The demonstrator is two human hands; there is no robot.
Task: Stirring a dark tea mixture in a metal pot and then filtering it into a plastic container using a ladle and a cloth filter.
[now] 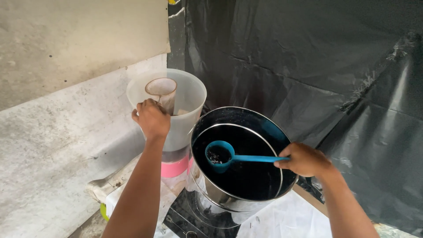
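Head view. The left hand (152, 118) is closed around a small clear plastic cup (161, 92), gripping it from below and behind; the cup is tilted, its mouth facing the camera, and is held over the opening of a tall translucent white plastic bucket (185, 94). A band of pink tape (175, 168) runs round the lower part of the bucket, and a dark liquid level shows through its wall just above the tape. The cup's contents cannot be made out.

The right hand (304, 159) is closed around the end of the handle of a blue plastic ladle (229, 155). The handle runs roughly level to the left, and the ladle's round bowl sits above the surface of a dark liquid, with dark, lumpy matter inside the bowl. The liquid fills a large round stainless steel pot (211, 191), which stands just beside the bucket, on its right, the two appearing to touch. A thin metal ring (273, 150) lies inside the pot near the rim.

The pot rests on a black induction cooktop (185, 220), part of whose control panel is visible at the lower edge. White sheeting (291, 218) covers the surface under and around the cooktop. Black plastic sheeting (308, 57) hangs behind the pot; a stained grey concrete wall (57, 132) is at left.
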